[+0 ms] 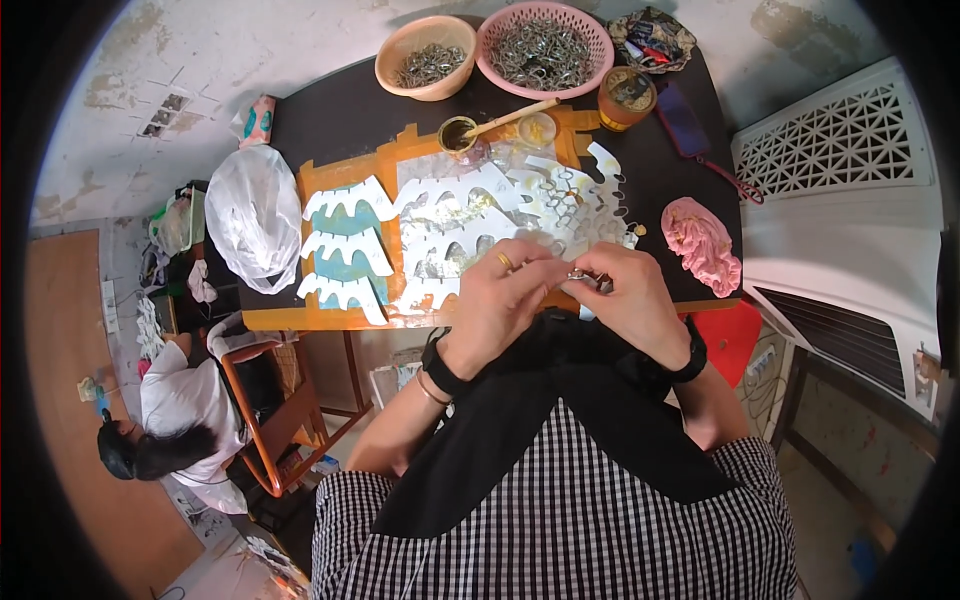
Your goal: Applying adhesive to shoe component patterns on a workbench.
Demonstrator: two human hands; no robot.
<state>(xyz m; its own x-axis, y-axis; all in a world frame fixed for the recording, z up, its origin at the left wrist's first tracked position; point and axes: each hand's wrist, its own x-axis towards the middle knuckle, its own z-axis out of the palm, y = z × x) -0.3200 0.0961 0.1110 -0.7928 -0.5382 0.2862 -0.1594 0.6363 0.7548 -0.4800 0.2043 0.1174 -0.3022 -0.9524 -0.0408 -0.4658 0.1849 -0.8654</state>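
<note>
My left hand (508, 300) and my right hand (628, 296) meet just above the near edge of the table, fingertips pinched together. Between them is a small shiny metal piece (577, 276), partly covered by the fingers, so its exact kind does not show. Just beyond the hands, small metal rings (570, 205) lie clustered over white scalloped cards (455, 240). Three more scalloped white cards (345, 245) are laid in a column to the left, on a teal patch. Both wrists carry black bands.
At the back stand an orange bowl (428, 30) and a pink basket (512, 86), both holding metal pieces. A small pot (458, 146) has a wooden stick across it. A white plastic bag (250, 215) and pink cloth (700, 240) flank the work area. Another person (190, 400) sits at left.
</note>
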